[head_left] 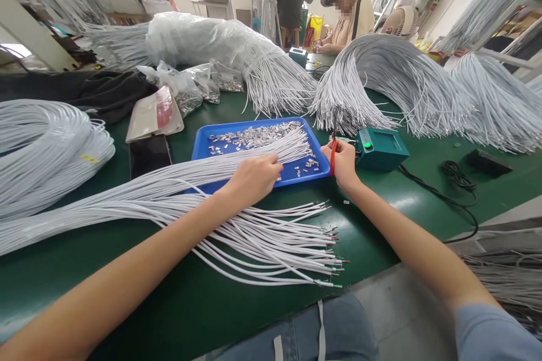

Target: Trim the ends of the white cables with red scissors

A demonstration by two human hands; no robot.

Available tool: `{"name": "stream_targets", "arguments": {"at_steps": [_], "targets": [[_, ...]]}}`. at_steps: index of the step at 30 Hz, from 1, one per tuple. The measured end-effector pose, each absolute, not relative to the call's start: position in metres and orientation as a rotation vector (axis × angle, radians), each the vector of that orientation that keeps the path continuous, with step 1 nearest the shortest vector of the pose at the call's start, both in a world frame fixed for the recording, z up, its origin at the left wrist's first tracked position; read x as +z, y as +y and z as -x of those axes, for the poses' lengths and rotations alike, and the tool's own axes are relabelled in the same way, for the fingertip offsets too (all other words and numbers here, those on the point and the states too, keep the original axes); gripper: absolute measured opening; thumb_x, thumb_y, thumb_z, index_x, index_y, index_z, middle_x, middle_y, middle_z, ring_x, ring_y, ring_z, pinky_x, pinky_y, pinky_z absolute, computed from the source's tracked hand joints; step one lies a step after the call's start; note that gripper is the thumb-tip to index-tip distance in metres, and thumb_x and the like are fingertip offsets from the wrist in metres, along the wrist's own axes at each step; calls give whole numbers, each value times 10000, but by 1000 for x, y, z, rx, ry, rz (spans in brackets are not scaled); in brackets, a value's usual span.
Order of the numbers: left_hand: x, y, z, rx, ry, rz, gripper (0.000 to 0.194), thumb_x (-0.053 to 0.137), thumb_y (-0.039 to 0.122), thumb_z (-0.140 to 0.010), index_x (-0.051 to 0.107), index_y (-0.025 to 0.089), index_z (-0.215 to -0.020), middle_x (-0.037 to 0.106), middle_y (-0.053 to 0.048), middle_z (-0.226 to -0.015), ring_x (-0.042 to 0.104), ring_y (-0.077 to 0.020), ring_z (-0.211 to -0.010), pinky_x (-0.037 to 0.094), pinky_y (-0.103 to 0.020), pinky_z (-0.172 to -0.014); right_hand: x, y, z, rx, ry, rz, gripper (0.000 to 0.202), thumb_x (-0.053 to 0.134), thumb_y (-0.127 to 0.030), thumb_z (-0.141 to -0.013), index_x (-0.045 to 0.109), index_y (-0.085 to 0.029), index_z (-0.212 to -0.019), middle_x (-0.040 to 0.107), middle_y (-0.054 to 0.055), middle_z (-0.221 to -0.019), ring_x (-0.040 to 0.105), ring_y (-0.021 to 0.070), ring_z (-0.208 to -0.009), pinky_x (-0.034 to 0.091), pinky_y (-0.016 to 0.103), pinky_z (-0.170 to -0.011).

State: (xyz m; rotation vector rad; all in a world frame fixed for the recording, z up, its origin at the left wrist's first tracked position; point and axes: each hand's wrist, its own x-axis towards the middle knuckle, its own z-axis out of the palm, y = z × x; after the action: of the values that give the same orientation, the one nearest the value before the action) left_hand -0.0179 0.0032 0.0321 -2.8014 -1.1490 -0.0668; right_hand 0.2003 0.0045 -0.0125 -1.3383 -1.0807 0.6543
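My left hand (256, 177) is closed with curled fingers above the near edge of a blue tray (199, 149), beside white cables (212, 164) that lie across it. Whatever its fingertips pinch is too small to make out. Small silver metal connectors (258, 134) are heaped in the tray. At the tray's right end, my right hand (344, 163) is closed around what looks like red-handled scissors (333, 157), a dark tip pointing up. Its fingers are close to a green machine (383, 149) with a lit green button. Cables with stripped, coloured wire ends (305, 248) fan out below my left forearm.
Large grey cable bundles (393, 67) and a plastic-wrapped one (203, 39) line the table's back. A cable coil (51, 152), a phone (149, 157) and a booklet (154, 114) lie left. A black cord (457, 175) runs right. A co-worker (351, 17) sits opposite.
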Motion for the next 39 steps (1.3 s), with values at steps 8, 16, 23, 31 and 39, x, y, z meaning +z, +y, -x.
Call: {"name": "stream_targets", "arguments": {"at_steps": [8, 16, 23, 31, 39], "targets": [[27, 20, 28, 34, -1254, 2628, 315, 392, 143, -897, 678, 117, -769, 646, -117, -856, 635, -238, -786, 338, -301, -555, -12, 4, -199, 669, -1059, 1303, 181, 587, -272, -636, 431, -199, -582, 382, -72, -541, 321, 74, -504, 286, 249, -502], [29, 16, 24, 72, -1274, 2623, 313, 373, 142, -903, 673, 78, -845, 633, -149, -867, 643, -270, -799, 389, -317, -569, -14, 3, -197, 698, -1024, 1282, 193, 593, -271, -642, 427, -195, -580, 367, -80, -529, 303, 63, -495, 272, 235, -492], [27, 19, 26, 104, -1338, 2636, 313, 379, 160, -910, 675, 92, -839, 643, -139, -899, 651, -268, -783, 393, -316, -575, -16, 5, -198, 683, -1027, 1272, 187, 595, -270, -640, 435, -193, -582, 373, -80, -532, 304, 63, -503, 277, 232, -498], [31, 15, 23, 159, -1288, 2590, 288, 390, 124, -892, 671, 95, -834, 642, -130, -893, 659, -291, -812, 381, -325, -558, -17, 5, -198, 670, -1044, 1274, 198, 596, -286, -646, 430, -198, -583, 376, -78, -534, 310, 67, -503, 289, 230, -497], [31, 15, 23, -121, -1376, 2569, 227, 444, 215, -846, 643, 108, -822, 648, -109, -886, 655, -276, -814, 370, -312, -556, -20, 7, -199, 666, -1029, 1288, 186, 597, -286, -655, 445, -198, -595, 379, -79, -531, 314, 67, -493, 290, 224, -479]]}}
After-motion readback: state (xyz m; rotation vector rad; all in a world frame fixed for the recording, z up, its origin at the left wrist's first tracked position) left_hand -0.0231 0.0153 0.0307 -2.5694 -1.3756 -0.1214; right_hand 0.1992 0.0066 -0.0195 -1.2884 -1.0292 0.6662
